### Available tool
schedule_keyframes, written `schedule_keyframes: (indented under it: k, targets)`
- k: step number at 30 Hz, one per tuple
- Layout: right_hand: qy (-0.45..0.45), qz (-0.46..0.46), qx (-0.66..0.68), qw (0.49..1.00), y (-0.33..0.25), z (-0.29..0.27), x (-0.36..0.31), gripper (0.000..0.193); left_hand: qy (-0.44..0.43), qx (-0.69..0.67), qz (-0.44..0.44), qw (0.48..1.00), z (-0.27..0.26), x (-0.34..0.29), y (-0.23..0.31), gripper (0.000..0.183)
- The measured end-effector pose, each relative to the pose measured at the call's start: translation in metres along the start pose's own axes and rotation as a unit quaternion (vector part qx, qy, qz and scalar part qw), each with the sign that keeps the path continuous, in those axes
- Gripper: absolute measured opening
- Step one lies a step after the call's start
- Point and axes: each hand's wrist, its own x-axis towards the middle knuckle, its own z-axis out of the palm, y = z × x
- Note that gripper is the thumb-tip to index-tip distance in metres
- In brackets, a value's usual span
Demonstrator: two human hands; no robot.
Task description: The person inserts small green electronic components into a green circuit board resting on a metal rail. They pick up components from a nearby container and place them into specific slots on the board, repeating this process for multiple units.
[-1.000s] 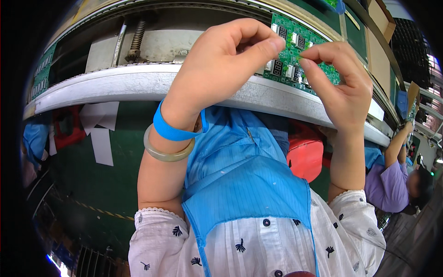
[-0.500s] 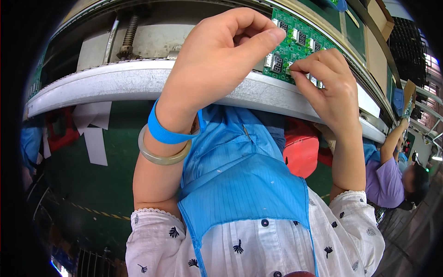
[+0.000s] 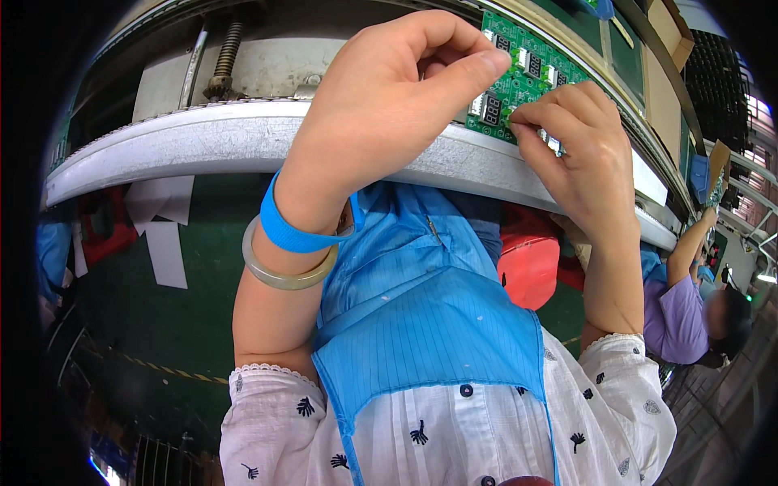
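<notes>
A green circuit board [image 3: 531,85] with several black digit displays and white connectors lies on the rail line in front of me. Over its left part my left hand [image 3: 397,89] is closed, thumb and forefinger pinched beside a small green part [image 3: 519,58]. Whether that part is gripped or simply behind the fingertips, I cannot tell. My right hand [image 3: 579,142] is pinched at the board's near edge, its fingertips by another small green part, with what they hold hidden. A display [image 3: 491,110] shows between the two hands. A blue wrist strap [image 3: 296,223] and a bangle circle my left wrist.
A scratched metal rail [image 3: 186,142] runs across in front of me, with a threaded rod [image 3: 225,61] behind it at left. Below stands a red stool [image 3: 527,263]. Another person in a purple top [image 3: 677,320] works at far right.
The board has slid slightly to the right along the rails. My left hand has shifted a little right with it, while my right hand stays nearly in place, still pinched.
</notes>
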Motion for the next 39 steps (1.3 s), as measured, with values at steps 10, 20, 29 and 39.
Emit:
schedule_keyframes:
  k: [10, 20, 29, 39]
  targets:
    - [-0.006, 0.009, -0.022, 1.0, -0.004, -0.002, 0.001, 0.009, -0.002, 0.013, -0.015, 1.0, -0.002, 0.002, -0.003, 0.016]
    - [-0.007, 0.012, -0.04, 0.999, -0.008, -0.003, 0.003, 0.007, 0.004, -0.007, -0.006, 1.0, 0.002, -0.001, 0.003, 0.015]
    - [-0.016, 0.019, -0.042, 0.999, -0.01, -0.003, 0.005, 0.004, -0.01, 0.01, 0.003, 1.0, -0.003, 0.004, -0.008, 0.014]
    - [0.062, 0.145, 0.023, 0.987, 0.07, -0.02, 0.039, 0.026, 0.009, 0.138, 0.1, 0.985, -0.006, 0.001, -0.013, 0.023]
